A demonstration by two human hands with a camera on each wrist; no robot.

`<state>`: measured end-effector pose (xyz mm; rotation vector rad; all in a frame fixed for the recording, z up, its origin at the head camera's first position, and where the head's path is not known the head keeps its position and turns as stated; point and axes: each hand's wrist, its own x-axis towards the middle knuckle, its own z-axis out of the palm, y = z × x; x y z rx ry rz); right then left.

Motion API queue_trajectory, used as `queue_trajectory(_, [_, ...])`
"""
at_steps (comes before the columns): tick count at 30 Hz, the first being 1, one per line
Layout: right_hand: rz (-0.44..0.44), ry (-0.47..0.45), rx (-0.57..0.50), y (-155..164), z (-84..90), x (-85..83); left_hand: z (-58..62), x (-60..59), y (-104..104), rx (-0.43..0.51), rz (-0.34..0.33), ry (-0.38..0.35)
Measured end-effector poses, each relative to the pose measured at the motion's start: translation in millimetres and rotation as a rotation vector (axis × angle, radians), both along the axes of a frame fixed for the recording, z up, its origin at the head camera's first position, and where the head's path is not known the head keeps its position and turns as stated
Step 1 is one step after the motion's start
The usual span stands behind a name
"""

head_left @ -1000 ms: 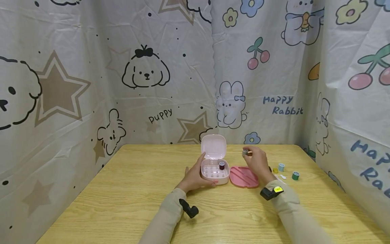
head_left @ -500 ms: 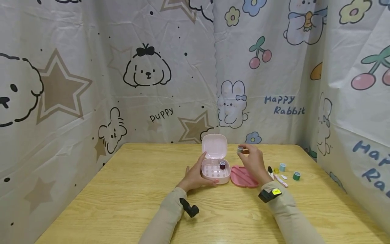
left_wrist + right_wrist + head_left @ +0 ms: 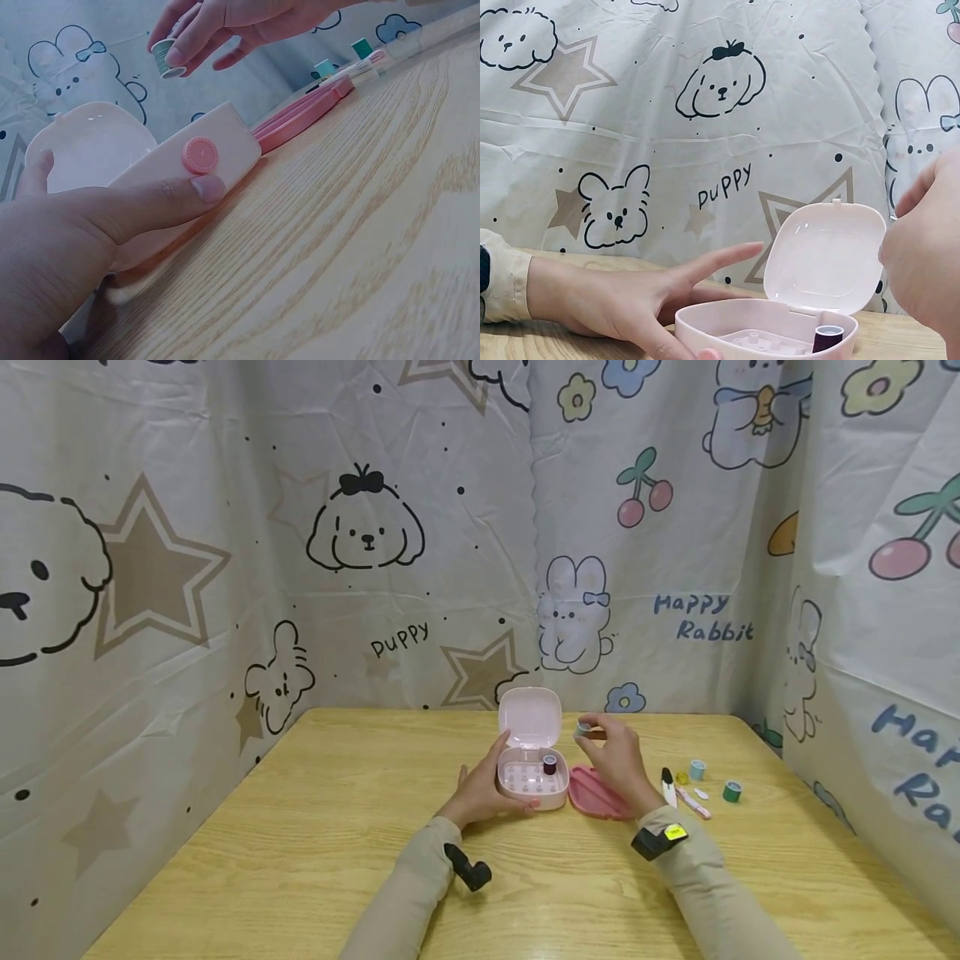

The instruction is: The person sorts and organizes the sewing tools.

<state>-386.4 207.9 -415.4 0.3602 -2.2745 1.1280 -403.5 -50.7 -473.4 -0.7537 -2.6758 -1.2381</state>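
Observation:
A pale pink sewing box (image 3: 551, 800) stands on the table with its lid (image 3: 530, 717) raised. My left hand (image 3: 480, 793) holds it by the left side, thumb on the front near the round pink button (image 3: 200, 155). Inside, a dark maroon thread spool (image 3: 826, 339) stands upright at the right; small pegs cover the box floor. My right hand (image 3: 618, 760) pinches a grey-green thread spool (image 3: 166, 60) between thumb and fingers, in the air right of the lid. That spool is hidden in the right wrist view.
A darker pink tray (image 3: 596, 792) lies right of the box, partly under my right hand. Farther right are a light blue spool (image 3: 697, 769), a green spool (image 3: 732, 791), a small yellow item (image 3: 682, 777), a black-tipped white tool (image 3: 668, 785) and a pink-and-white stick (image 3: 693, 804).
My right hand has moved left toward the box with the grey-green spool, uncovering the black-tipped tool and the pink-and-white stick. My left hand stays on the box.

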Motion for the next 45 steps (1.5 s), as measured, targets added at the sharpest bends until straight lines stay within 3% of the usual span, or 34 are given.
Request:
queue_trajectory(13, [0.074,-0.005,-0.032,-20,-13.9,-9.2,-0.3,1.3,1,-0.012,0.003,-0.015])
queue_trajectory(20, [0.109,-0.108,-0.075,-45,-15.9,-12.6,1.6,3.2,-1,-0.009,0.001,-0.004])
queue_trajectory(26, [0.069,-0.085,-0.013,-54,-22.4,-17.0,-0.2,4.1,-1,-0.015,0.002,0.005])
queue_trajectory(34, [-0.053,-0.161,0.068,-51,-26.3,-21.5,2.1,3.8,0,-0.018,0.002,0.007])
queue_trajectory(45, [-0.006,-0.199,0.058,-53,-29.4,-21.8,2.5,5.2,0,-0.025,0.009,0.007])
